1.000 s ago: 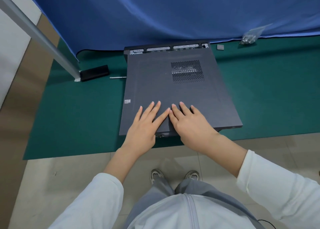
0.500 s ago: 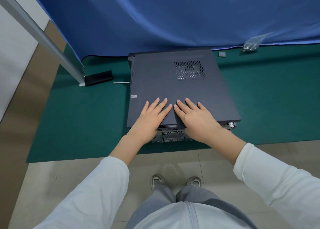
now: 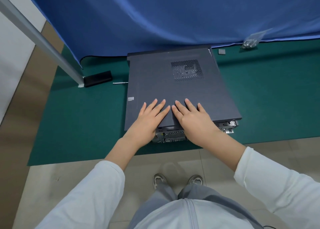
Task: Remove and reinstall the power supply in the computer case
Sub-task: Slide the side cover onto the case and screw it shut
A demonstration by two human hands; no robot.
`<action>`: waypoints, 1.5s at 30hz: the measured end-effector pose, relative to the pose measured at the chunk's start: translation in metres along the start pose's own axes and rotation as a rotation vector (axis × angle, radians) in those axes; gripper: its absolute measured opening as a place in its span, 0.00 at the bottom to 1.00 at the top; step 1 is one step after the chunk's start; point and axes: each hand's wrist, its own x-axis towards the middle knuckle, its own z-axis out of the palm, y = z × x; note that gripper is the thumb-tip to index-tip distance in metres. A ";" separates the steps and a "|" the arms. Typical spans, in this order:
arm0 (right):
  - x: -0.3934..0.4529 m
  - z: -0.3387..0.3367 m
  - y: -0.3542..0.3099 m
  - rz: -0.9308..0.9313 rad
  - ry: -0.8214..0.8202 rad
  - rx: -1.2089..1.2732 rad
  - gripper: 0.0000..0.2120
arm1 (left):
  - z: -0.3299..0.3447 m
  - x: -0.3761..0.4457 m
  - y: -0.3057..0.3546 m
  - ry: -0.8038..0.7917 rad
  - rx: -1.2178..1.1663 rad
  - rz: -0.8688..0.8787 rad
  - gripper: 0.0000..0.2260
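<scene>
Left hand (image 3: 150,118) and right hand (image 3: 192,118) lie flat, fingers spread, pressing the side panel (image 3: 173,88) atop the computer case (image 3: 225,125) on the green mat (image 3: 83,125). Likely sliding the panel home; next, seat it flush and fasten.

blue curtain (image 3: 155,17), green mat (image 3: 86,125), seemingly tiled floor (image 3: 69,180)

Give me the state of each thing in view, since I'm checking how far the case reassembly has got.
Dark grey metal side panel: lying flat on top of the case, both hands pressing on it.
Black computer case: on its side on the green mat, rear ports exposed at the near end.
Left hand: flat, fingers straight.
Right hand: flat, fingers straight.
Clear plastic bag of screws: lying on the mat, untouched.
</scene>
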 end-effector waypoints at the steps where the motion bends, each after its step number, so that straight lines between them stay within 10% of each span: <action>1: -0.001 0.000 0.001 0.002 0.005 -0.004 0.42 | -0.001 0.000 0.000 -0.007 0.004 0.009 0.40; 22: -0.007 0.026 0.027 -0.075 0.033 0.013 0.38 | -0.005 0.001 -0.002 -0.159 0.051 -0.042 0.42; 28: -0.017 0.030 0.025 -0.128 0.277 0.008 0.38 | 0.001 -0.008 -0.001 -0.001 0.068 -0.081 0.42; 33: -0.024 0.044 0.055 0.071 0.054 -0.035 0.56 | 0.002 -0.015 -0.005 0.005 0.013 -0.090 0.42; 45: -0.057 0.067 0.044 0.087 0.002 -0.061 0.55 | 0.033 -0.047 0.019 -0.021 -0.031 -0.089 0.44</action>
